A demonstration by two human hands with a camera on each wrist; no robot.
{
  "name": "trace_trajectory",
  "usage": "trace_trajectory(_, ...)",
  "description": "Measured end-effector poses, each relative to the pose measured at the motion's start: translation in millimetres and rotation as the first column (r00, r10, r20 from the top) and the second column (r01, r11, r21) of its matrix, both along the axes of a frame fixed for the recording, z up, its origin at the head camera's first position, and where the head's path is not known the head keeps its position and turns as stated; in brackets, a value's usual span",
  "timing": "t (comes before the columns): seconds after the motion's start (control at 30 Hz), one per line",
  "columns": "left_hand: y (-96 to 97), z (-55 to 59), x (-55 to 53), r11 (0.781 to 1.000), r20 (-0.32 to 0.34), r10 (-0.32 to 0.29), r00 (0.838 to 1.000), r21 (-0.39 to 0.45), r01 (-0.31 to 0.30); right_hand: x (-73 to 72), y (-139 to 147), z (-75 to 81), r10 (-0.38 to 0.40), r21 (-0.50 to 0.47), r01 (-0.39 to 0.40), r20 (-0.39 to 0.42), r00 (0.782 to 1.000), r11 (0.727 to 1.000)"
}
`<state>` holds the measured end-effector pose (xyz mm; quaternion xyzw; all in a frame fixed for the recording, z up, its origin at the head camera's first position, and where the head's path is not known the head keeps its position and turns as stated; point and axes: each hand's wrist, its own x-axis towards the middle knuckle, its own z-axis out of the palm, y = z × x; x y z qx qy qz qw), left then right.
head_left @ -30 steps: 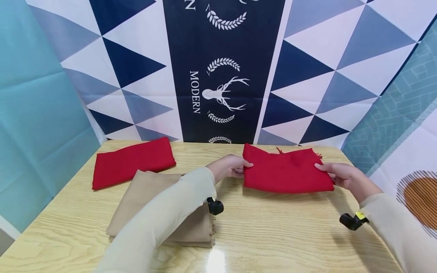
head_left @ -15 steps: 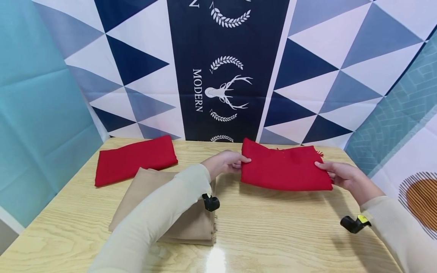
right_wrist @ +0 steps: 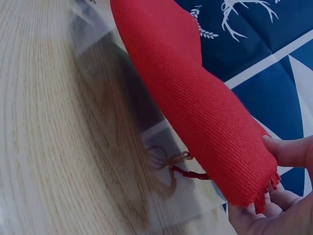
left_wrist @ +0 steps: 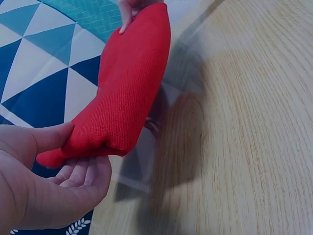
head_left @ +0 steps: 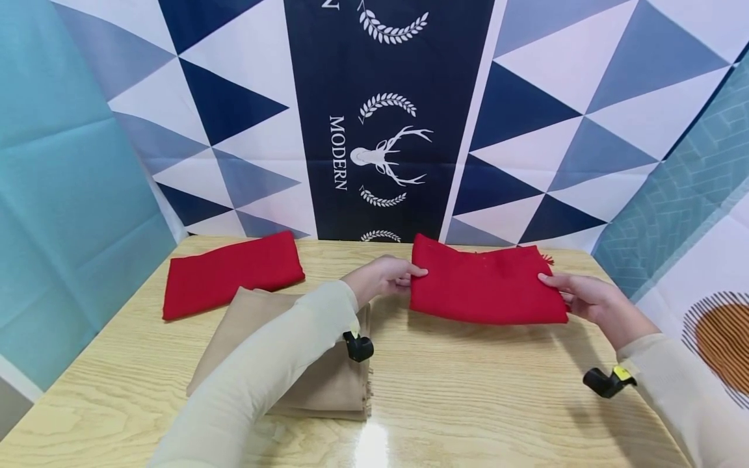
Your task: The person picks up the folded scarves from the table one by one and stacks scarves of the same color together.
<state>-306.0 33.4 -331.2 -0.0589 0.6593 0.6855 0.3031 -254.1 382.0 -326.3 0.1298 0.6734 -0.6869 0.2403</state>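
Note:
A folded red scarf [head_left: 486, 286] with a fringe at its right end is held up close over the back right of the table. My left hand [head_left: 383, 279] pinches its left end, thumb on top and fingers beneath, as the left wrist view shows too. At the fringed end my right hand [head_left: 585, 299] grips it the same way; in the right wrist view a red tassel [right_wrist: 190, 174] hangs below the cloth. The scarf's middle sags slightly between the hands. A folded beige cloth [head_left: 328, 383] lies under my left forearm, partly hidden by it.
Another folded red cloth [head_left: 234, 273] lies at the back left of the wooden table [head_left: 468, 403]. A patterned fabric backdrop [head_left: 386, 130] rises right behind the table's back edge, with blue-green fabric [head_left: 70, 182] along the left side.
Both hands have carried the red scarf slightly left and toward the back, keeping their grip at its two ends. The head view has shifted a little. The other cloths stay put.

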Motion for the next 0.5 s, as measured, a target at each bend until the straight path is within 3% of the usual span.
trace_trajectory(0.5, -5.6, 7.2, -4.0, 1.0, -0.048, -0.025, 0.999, -0.008, 0.025, -0.3, -7.7, 9.4, -0.046, 0.006, 0.046, -0.001, 0.999, 0.999)
